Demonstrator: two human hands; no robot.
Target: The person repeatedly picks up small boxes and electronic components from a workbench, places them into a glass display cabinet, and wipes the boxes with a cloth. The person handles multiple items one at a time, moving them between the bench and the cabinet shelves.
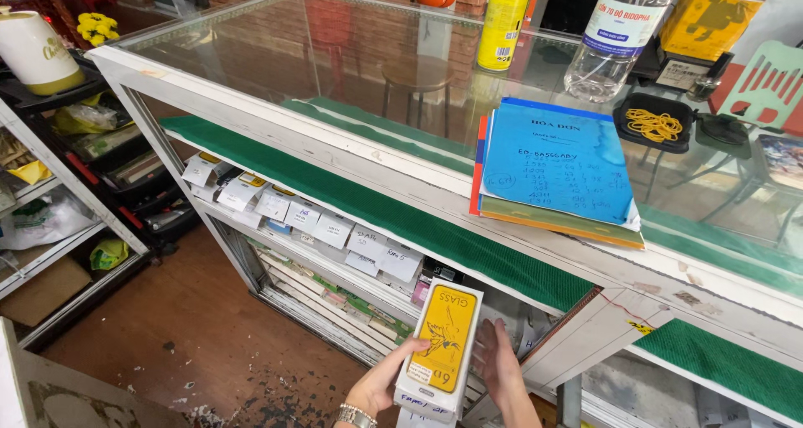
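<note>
My left hand (386,381) grips a stack of flat white boxes (438,351) from its left side; the top box has a yellow face with a black figure on it. My right hand (502,366) is flat against the stack's right edge, fingers spread and pointing up. The stack is held low, in front of the open lower shelf of a white glass display counter (276,123). A metal bracelet sits on my left wrist.
Rows of similar labelled white boxes (309,219) fill the shelf under green felt (393,215). On the glass top lie a blue pad (559,162), a clear bottle (615,35), a yellow can (504,22), a black tray of rubber bands (654,123). A metal rack (75,185) stands at left.
</note>
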